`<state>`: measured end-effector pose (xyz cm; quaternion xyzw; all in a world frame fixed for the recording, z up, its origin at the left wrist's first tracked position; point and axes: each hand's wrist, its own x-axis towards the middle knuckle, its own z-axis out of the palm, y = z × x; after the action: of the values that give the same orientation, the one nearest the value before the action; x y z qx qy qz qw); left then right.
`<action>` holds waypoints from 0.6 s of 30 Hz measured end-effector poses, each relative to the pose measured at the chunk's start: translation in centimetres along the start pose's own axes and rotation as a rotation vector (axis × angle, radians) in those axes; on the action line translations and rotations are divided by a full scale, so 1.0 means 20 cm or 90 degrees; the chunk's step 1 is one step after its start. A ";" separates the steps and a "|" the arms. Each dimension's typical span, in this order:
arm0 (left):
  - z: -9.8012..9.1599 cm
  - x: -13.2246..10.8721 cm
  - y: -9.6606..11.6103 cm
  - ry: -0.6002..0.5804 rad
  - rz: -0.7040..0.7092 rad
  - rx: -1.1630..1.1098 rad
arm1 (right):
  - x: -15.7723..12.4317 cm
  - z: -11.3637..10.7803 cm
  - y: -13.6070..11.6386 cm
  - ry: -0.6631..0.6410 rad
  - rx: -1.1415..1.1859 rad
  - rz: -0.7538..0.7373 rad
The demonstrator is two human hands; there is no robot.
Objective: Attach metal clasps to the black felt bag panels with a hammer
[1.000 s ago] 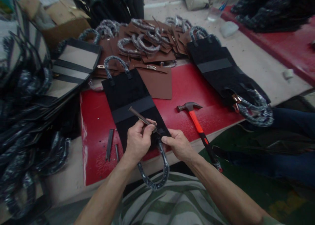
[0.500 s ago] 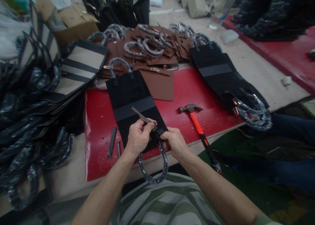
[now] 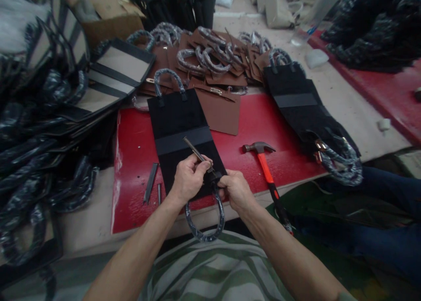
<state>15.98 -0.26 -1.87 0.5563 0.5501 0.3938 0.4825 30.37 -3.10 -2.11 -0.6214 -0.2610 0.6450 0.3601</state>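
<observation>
A black handbag panel lies flat on the red board, with a plastic-wrapped handle at its far end and another wrapped handle at its near end. My left hand pinches a slim metal strip that slants over the panel. Closed on the panel's near right edge, beside the handle's base, is my right hand. The fingers of both hands nearly meet at a small black tab; its details are too small to make out.
A hammer with an orange and black grip lies to the right. Two metal tools rest at the left. Brown bag panels are heaped behind. Black panels stand stacked on the left and right. Someone's legs show at right.
The camera view has shifted slightly, so the background sits a little further right. Both hands keep their hold at the panel's near edge, and the metal strip stays in the left fingers.
</observation>
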 end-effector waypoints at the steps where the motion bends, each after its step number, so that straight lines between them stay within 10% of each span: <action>1: 0.00 0.00 0.00 0.000 -0.003 -0.004 | 0.00 0.00 0.00 -0.006 0.000 -0.003; 18: 0.03 -0.05 -0.03 0.035 0.146 0.064 | -0.01 -0.01 0.00 -0.019 0.000 -0.012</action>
<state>16.42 -1.41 -2.44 0.6279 0.5152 0.4332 0.3907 30.61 -3.25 -2.10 -0.6093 -0.2724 0.6507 0.3620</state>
